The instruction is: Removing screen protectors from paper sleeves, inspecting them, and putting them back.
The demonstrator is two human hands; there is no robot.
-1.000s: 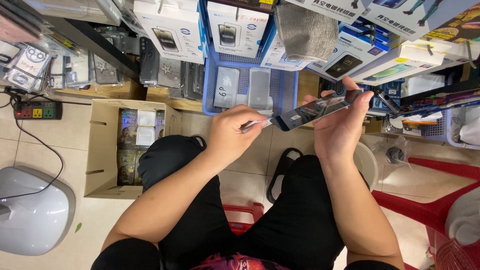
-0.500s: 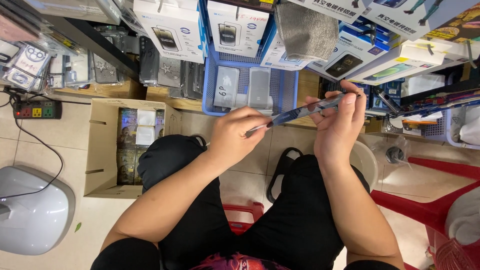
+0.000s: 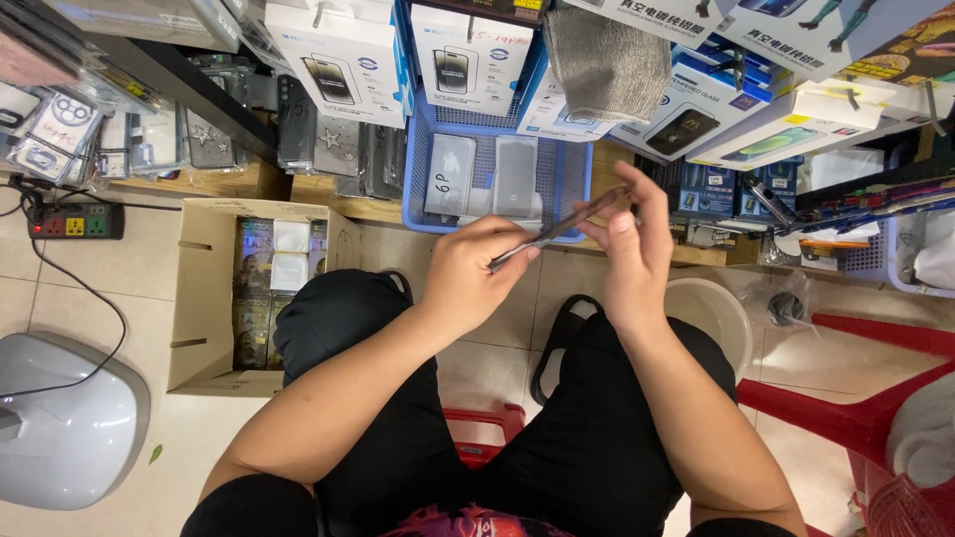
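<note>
Seated over black-clad knees, holding a thin dark phone (image 3: 557, 231) edge-on between both hands, raised above the lap and in front of the blue basket (image 3: 423, 169). Left hand (image 3: 468, 273) with fingers (image 3: 502, 242) curled and clenched on the phone's lower end; right hand (image 3: 632, 249) with fingers (image 3: 637, 194) pinching the upper end, thumb laid along the side. Phone tilted, rising from lower left to upper right, so narrow in this view that neither face can be told. Behind it, flat grey and white packets standing in the basket, boxed screen protectors (image 3: 333, 60) hanging in rows above, and a grey cloth (image 3: 607, 60) draped over the boxes. On the tiled floor to the left, an open cardboard box (image 3: 199, 298) holding small packs, a white domed device (image 3: 60, 418) near it, and a power strip (image 3: 75, 221) by the shelf. To the right, a pale round bucket (image 3: 716, 308) just beside the right knee and a red plastic stool (image 3: 856, 398) further out
</note>
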